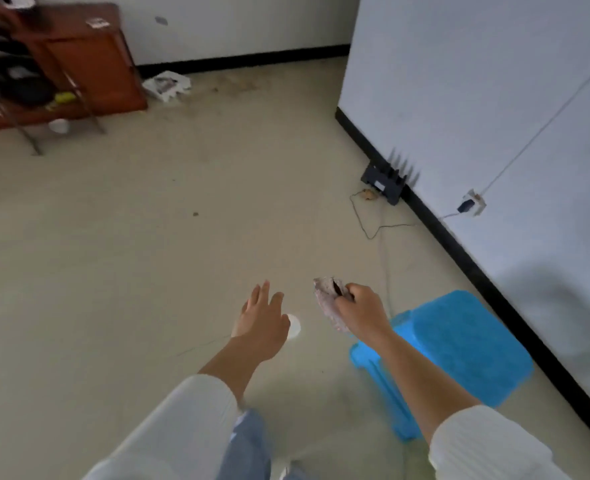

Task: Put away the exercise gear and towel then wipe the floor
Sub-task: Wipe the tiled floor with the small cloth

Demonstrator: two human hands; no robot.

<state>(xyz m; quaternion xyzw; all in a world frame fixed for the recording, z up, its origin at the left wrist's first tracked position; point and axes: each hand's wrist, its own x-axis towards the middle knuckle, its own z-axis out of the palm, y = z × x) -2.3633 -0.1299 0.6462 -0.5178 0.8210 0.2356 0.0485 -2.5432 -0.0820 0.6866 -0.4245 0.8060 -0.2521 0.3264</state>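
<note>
My right hand (361, 311) grips a crumpled pinkish-grey cloth (330, 303), held in the air above the beige floor (148, 254). My left hand (262, 323) stretches forward beside it with fingers straight and spread, holding nothing. A small white round object (294, 327) lies on the floor, partly hidden behind my left hand. No exercise gear is plainly in view.
A blue plastic stool (460, 344) stands on the right below my right arm. A black router (385, 178) and cables (373, 230) lie along the right wall. A brown wooden cabinet (89, 64) and crumpled paper (167, 84) are at the far left.
</note>
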